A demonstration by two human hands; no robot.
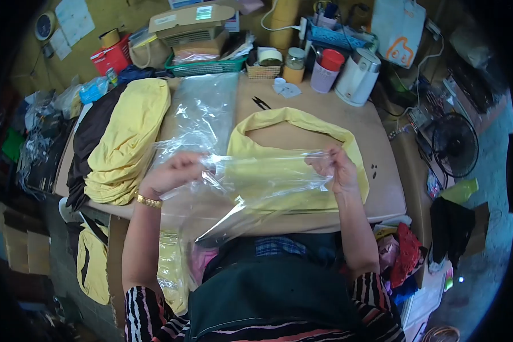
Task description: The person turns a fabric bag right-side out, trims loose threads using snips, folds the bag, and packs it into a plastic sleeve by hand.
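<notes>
A clear plastic bag (239, 196) is stretched between my two hands above the table's front edge. My left hand (179, 171) pinches its left end, with a gold band on that wrist. My right hand (335, 168) grips the bag's right end with closed fingers. Beneath and behind the bag lies a yellow fabric piece (293, 117) with a wide opening, spread flat on the tan table (382, 171). A stack of clear plastic bags (205, 105) lies left of the fabric. Further left are folded yellow garments (128, 134) beside dark brown cloth (97, 125).
Small black scissors (261, 103) lie behind the yellow fabric. Along the back stand a green basket (208, 66), a jar (294, 65), a pink cup (324, 77) and a white kettle (357, 78). A black fan (455, 144) is at the right. Yellow pieces hang below the table's left front.
</notes>
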